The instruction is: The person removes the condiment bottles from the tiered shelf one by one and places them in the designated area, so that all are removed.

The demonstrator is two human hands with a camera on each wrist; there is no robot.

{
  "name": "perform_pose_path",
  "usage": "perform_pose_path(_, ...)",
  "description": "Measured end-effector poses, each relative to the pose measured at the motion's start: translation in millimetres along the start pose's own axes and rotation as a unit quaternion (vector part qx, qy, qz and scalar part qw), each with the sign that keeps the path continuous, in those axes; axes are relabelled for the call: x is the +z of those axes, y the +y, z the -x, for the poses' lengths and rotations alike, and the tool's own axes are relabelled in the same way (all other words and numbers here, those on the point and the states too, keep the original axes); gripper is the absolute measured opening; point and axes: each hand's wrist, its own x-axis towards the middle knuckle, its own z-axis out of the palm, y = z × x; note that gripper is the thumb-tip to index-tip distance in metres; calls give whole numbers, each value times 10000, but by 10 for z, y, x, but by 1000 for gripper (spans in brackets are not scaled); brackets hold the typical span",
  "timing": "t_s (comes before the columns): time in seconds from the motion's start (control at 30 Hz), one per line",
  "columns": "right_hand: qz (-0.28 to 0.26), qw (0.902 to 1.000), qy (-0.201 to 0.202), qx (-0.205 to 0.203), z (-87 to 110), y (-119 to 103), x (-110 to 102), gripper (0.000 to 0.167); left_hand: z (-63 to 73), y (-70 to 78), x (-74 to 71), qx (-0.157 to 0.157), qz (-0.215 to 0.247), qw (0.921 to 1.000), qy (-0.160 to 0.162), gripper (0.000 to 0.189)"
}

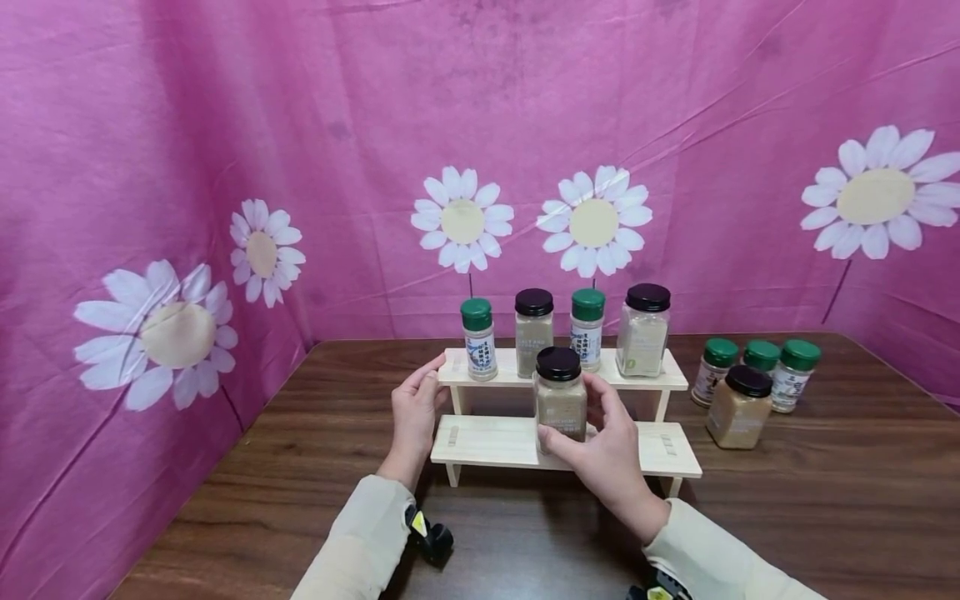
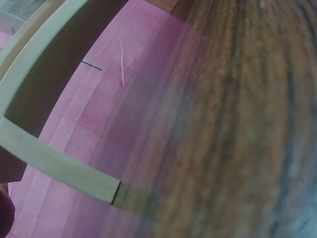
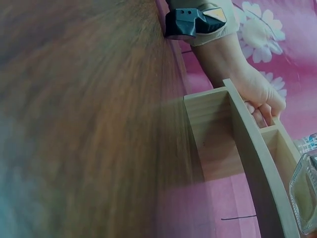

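My right hand grips a square glass spice jar with a black lid, upright over the lower step of a pale two-step wooden rack. Whether the jar's base touches that step, I cannot tell. In the right wrist view, the jar shows at the right edge. My left hand holds the left end of the rack's upper step, its fingers curled there in the right wrist view. Along the upper step stand a green-lidded shaker, a black-lidded jar, another green-lidded shaker and a larger black-lidded jar.
Right of the rack, a black-lidded jar stands before three green-lidded shakers on the brown wooden table. A pink cloth with white daisies hangs behind the table.
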Motion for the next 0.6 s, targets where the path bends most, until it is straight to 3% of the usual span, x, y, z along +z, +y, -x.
perform_pose_path(0.6,165,9998,123,69,12,3,-197,74,-4,0,2,-25,-13,10000,42,34)
